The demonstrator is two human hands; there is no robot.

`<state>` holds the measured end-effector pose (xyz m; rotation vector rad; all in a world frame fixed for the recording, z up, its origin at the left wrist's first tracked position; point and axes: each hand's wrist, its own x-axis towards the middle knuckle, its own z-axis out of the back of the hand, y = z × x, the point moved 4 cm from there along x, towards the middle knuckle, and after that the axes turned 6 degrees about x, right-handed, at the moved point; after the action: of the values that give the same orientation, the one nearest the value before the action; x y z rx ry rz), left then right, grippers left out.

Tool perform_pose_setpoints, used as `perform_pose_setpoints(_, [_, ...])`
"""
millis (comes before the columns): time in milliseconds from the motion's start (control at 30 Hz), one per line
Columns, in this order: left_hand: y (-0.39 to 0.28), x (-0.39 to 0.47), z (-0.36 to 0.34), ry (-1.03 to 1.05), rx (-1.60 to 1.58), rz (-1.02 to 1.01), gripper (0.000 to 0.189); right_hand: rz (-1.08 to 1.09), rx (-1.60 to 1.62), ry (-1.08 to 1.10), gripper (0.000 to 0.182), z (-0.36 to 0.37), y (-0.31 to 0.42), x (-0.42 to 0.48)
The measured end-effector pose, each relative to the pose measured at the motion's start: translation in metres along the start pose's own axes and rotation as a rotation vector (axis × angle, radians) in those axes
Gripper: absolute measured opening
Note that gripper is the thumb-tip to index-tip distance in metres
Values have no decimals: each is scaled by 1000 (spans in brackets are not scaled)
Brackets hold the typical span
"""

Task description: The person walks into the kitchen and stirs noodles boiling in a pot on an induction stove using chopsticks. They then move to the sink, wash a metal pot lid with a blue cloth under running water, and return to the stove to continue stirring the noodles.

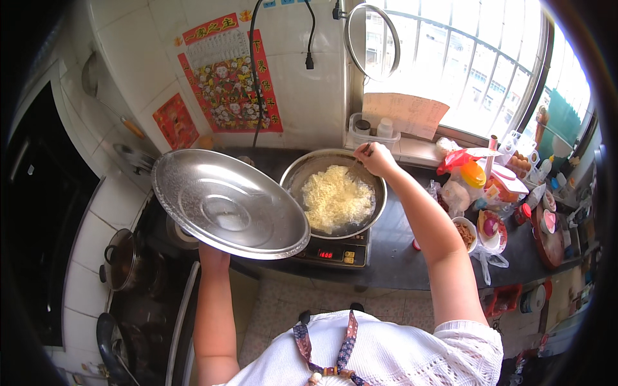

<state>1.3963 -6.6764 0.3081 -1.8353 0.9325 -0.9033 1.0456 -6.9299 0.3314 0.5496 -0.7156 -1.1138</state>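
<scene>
My left hand [215,256] is mostly hidden behind a large round stainless-steel lid [229,202], which it holds up and tilted. The wet inside of the lid faces me. To the right of it, a wide metal pan [384,212] stands on an induction cooker [330,256] with a lit display. A loosened mass of pale yellow noodles [335,200] lies in liquid in the pan. Over the pan's far right rim, my right hand [377,159] grips a thin utensil [356,166] that slants down into the noodles. Its tip is hard to make out.
A glass-lidded pot [120,260] and a dark wok [110,345] stand at the left. On the right counter are a white bowl of food [464,234], a plate with an onion [491,226], plastic bags [456,195] and eggs [520,163]. A black cable [257,87] hangs behind.
</scene>
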Motion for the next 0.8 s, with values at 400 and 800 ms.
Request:
perform_pose_setpoints(400, [2, -2, -3, -19, 21, 17, 41, -20, 257, 175, 16, -45, -3, -5])
perform_pose_setpoints(800, [-1, -8, 0, -31, -46, -3, 42, 28, 110, 167, 14, -30, 14, -9])
